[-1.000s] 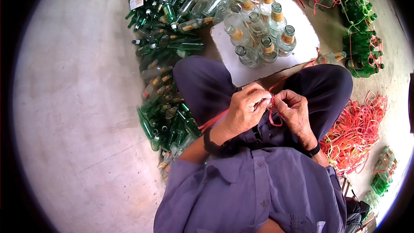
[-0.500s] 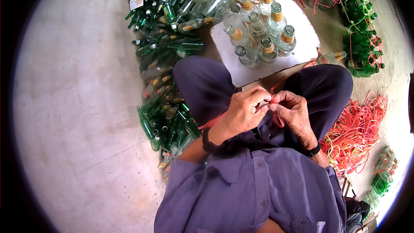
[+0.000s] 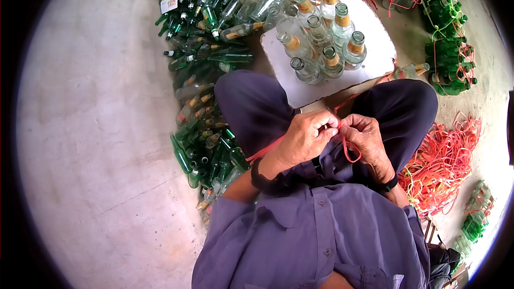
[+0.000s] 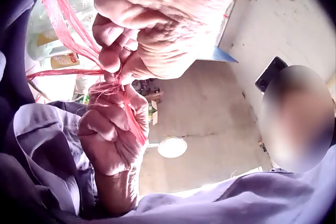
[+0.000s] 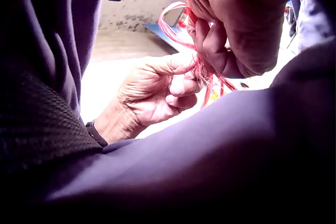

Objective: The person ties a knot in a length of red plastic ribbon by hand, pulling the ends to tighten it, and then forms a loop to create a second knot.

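Above the lap, my left hand (image 3: pixel 308 135) and my right hand (image 3: pixel 367 138) meet fingertip to fingertip. Both pinch a red plastic strip (image 3: pixel 350 152) where its strands gather in a bunch or knot. A loop of it dangles beneath the right fingers. In the left wrist view, flat lengths of the strip (image 4: pixel 63 19) run off to the upper left from between the two hands. The right wrist view shows a loop of the strip (image 5: pixel 167 24) standing out beside the fingertips. Fingers cover part of the knot.
Ahead of the knees, several clear glass bottles (image 3: pixel 321 32) stand grouped on a white board (image 3: pixel 377 48). Green and clear bottles (image 3: pixel 209 53) lie heaped on the left. To the right are a pile of red strips (image 3: pixel 444 166) and tied bundles of green bottles (image 3: pixel 452 64).
The strip's loop was drawn up against the right fingers half a second ago and now hangs lower and wider. Both hands stay close together, with small finger shifts.
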`<state>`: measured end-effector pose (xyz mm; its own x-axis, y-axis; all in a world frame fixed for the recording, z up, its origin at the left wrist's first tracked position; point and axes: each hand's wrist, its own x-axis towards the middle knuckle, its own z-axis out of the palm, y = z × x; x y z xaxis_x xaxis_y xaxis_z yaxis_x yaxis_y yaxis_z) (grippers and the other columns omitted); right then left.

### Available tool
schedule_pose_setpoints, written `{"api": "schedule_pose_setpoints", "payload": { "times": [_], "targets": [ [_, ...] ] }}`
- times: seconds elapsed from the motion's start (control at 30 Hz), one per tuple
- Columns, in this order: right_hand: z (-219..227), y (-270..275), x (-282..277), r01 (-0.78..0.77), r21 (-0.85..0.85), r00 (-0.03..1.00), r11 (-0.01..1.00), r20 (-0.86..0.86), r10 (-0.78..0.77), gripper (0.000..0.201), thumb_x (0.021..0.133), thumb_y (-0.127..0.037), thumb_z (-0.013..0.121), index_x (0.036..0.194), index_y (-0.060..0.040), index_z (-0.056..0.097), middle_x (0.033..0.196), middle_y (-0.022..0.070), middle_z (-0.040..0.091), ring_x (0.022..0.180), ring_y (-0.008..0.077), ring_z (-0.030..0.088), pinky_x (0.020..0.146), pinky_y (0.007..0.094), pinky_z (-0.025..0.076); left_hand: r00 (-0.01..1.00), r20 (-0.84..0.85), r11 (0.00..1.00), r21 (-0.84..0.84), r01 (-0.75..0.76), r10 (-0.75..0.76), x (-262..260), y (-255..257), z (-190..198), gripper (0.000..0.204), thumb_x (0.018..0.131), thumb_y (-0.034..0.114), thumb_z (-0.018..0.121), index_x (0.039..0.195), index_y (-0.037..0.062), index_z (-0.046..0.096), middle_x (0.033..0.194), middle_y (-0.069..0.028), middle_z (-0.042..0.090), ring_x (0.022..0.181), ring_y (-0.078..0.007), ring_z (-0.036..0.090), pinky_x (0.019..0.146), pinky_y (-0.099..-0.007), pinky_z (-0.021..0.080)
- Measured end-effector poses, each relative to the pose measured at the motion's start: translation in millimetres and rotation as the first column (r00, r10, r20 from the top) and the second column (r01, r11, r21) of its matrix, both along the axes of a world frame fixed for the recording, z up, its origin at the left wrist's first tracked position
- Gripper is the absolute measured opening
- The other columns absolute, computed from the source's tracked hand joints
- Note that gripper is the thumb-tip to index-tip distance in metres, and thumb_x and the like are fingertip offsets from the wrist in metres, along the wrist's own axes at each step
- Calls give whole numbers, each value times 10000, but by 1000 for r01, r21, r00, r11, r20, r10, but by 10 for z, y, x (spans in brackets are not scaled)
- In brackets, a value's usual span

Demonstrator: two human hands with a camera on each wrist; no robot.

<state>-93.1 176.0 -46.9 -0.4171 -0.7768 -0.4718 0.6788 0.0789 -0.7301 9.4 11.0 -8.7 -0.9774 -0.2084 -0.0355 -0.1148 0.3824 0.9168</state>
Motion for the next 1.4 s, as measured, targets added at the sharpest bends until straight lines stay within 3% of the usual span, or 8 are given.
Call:
{"api": "schedule_pose_setpoints", "payload": {
  "times": [0.2,0.27,0.37,0.77,0.9,1.23,1.4],
  "targets": [
    [-44,-5,-5,17,41,1000,999,0,-17,63,874,-43,667,874,20,668,718,10,642,523,21,470,468,188,344,999,3,999,26,-40,40,1,-13,4,132,828,-54,676,949,-16,641,830,-130,663,714,-232,679,648,-309,535],
    [-42,-7,-6,18,43,1000,999,7,-18,61,871,-40,666,874,20,669,709,8,638,521,21,469,466,187,344,990,-137,992,-124,-30,13,-14,-6,-7,151,819,-78,669,953,-12,643,845,-120,660,714,-238,675,639,-313,538],
    [-76,-6,-3,44,17,999,999,24,-44,63,869,-42,670,875,21,669,706,9,636,516,21,465,463,188,344,983,-184,969,-246,-32,-14,-38,16,4,164,813,-92,661,955,-12,639,870,-118,657,713,-243,670,632,-317,541],
    [-163,-14,10,45,3,999,999,30,-45,58,886,-38,672,879,20,668,701,11,639,503,19,455,454,185,326,995,-98,994,-99,-43,33,-2,9,-64,130,826,-89,655,945,-39,636,888,-133,661,733,-216,679,647,-300,543],
    [-138,-19,16,27,4,1000,1000,6,-27,57,888,-33,671,881,23,667,701,19,645,510,34,492,457,193,364,997,-72,996,-78,-47,42,-9,16,-49,135,821,-84,669,942,-33,639,867,-129,665,728,-214,678,642,-297,541],
    [-109,4,19,12,-7,999,1000,-52,-12,82,908,-42,663,921,38,679,772,47,690,600,48,564,531,212,438,987,-157,958,-285,-18,-28,-42,11,-36,165,788,-61,700,916,7,620,822,-142,665,671,-309,673,575,-353,533],
    [-73,-4,37,10,-1,992,1000,-124,-10,85,916,-42,655,903,42,663,696,43,659,519,64,548,467,222,410,988,-142,943,-334,9,-60,-19,1,-77,169,784,-52,701,901,22,604,817,-141,663,665,-328,660,563,-373,524]
  ]
}}
